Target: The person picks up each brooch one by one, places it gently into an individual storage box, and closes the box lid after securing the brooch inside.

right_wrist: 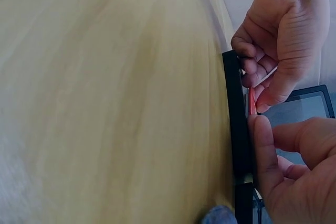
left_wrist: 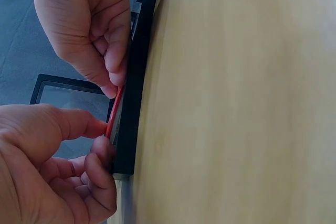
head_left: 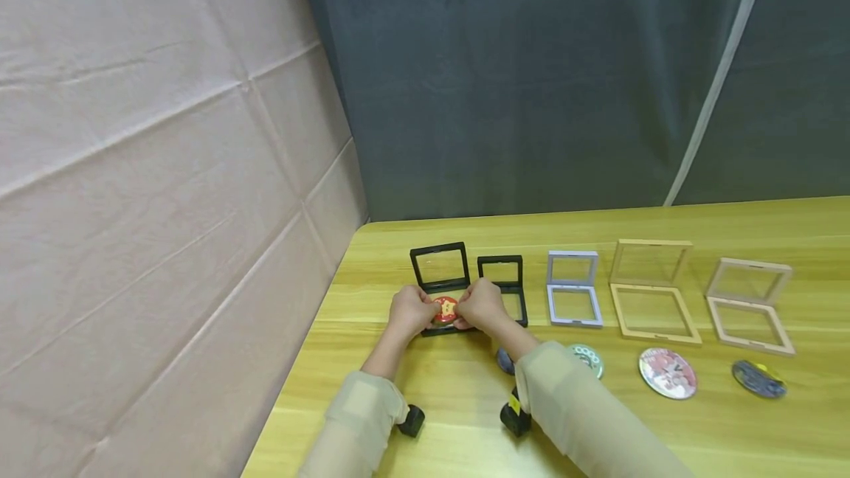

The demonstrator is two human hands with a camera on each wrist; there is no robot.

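Both hands meet at a round red badge (head_left: 446, 309) with a yellow figure on it. My left hand (head_left: 409, 310) pinches its left edge between thumb and fingers, and my right hand (head_left: 482, 304) pinches the right edge. Beneath the badge lies the lower half of an open black display frame (head_left: 446, 285), its clear-windowed upper half tilted up behind. In the left wrist view the badge's red edge (left_wrist: 115, 113) sits slightly tilted, right at the frame's black side (left_wrist: 137, 77). The right wrist view shows fingertips of both hands close together on the red edge (right_wrist: 252, 100).
Right of the hands stand a smaller black frame (head_left: 501, 260), a lavender frame (head_left: 572, 286), a yellow frame (head_left: 654, 287) and a pale pink frame (head_left: 749, 304), all open. Nearer lie a dark badge (head_left: 505, 361), a green one (head_left: 587, 360), a pink one (head_left: 668, 373) and a dark oval piece (head_left: 759, 379).
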